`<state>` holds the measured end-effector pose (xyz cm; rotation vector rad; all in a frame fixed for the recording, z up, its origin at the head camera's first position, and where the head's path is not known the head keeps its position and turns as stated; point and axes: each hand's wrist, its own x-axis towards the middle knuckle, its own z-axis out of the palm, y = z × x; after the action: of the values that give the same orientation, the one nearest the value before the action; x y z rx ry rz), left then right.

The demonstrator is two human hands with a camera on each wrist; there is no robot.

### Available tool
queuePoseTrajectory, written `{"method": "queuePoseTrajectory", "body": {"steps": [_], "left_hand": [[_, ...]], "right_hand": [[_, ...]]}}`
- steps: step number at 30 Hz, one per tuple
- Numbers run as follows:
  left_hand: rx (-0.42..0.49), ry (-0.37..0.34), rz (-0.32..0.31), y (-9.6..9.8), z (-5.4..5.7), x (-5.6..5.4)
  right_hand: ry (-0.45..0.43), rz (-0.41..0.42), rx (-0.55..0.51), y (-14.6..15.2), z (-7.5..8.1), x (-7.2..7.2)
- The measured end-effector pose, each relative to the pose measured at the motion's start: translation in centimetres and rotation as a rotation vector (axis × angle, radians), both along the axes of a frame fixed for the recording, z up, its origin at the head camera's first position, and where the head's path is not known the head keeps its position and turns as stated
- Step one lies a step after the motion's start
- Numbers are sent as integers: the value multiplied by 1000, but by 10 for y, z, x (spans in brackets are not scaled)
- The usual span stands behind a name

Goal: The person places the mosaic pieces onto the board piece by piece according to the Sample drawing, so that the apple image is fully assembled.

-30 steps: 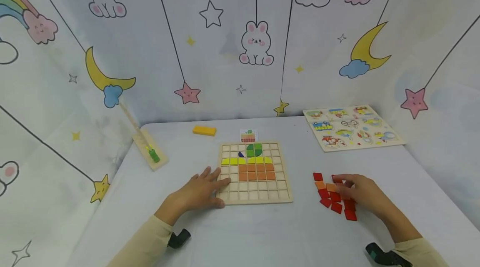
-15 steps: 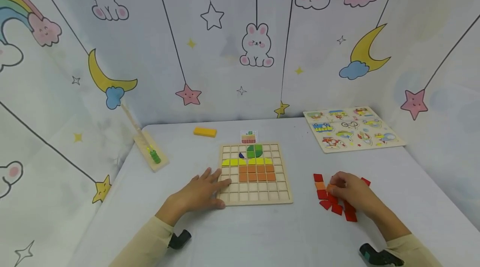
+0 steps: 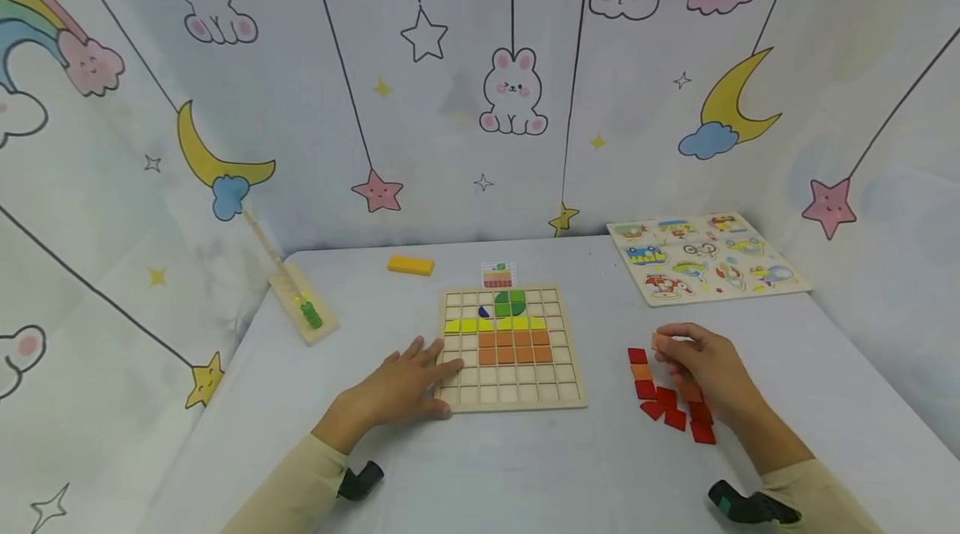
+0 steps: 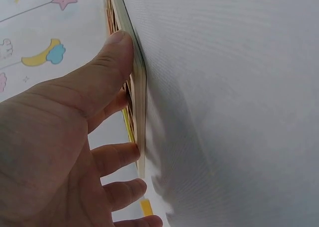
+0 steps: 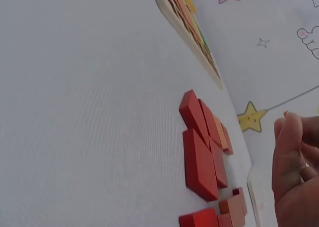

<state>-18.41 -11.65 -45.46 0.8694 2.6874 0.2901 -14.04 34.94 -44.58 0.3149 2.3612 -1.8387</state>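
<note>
My left hand (image 3: 405, 380) rests with spread fingers at the left edge of a wooden grid board (image 3: 517, 394). In the left wrist view, the thumb (image 4: 107, 70) presses on the board's rim (image 4: 139, 100). Orange tiles (image 3: 513, 346) fill two rows of the grid, under a row of yellow pieces (image 3: 495, 323) and a green leaf shape (image 3: 510, 302). My right hand (image 3: 712, 367) pinches a small orange tile (image 3: 657, 341) between thumb and finger, raised over a group of loose red tiles (image 3: 675, 418). The hand hides some of that group.
A picture card (image 3: 498, 274) lies behind the board, and a yellow block (image 3: 410, 266) to its left. At the back right lies a picture puzzle board (image 3: 708, 259). A wooden stand with a green caterpillar figure (image 3: 311, 315) sits at the left table edge.
My right hand has gone from reaching among the loose tiles to lifting an orange tile out of them, slightly up and away. My left hand stays in place on the board.
</note>
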Motion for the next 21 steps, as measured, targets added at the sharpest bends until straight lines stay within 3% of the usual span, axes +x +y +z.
{"method": "queuePoseTrajectory", "body": {"steps": [6,8,12,18,21], "left_hand": [[6,3,1,0,1,1],[6,3,1,0,2,1],[9,2,2,1,1,1],[4,4,-4,0,0,1],[1,9,-3,0,-1,0]], "right_hand": [[23,-36,-204,-10,0,-5],[4,-22,-226,-16,2,-8],[-26,39,-163,-31,6,-12],[4,102,-88,-67,4,-28],[30,154,10,-95,2,-40]]}}
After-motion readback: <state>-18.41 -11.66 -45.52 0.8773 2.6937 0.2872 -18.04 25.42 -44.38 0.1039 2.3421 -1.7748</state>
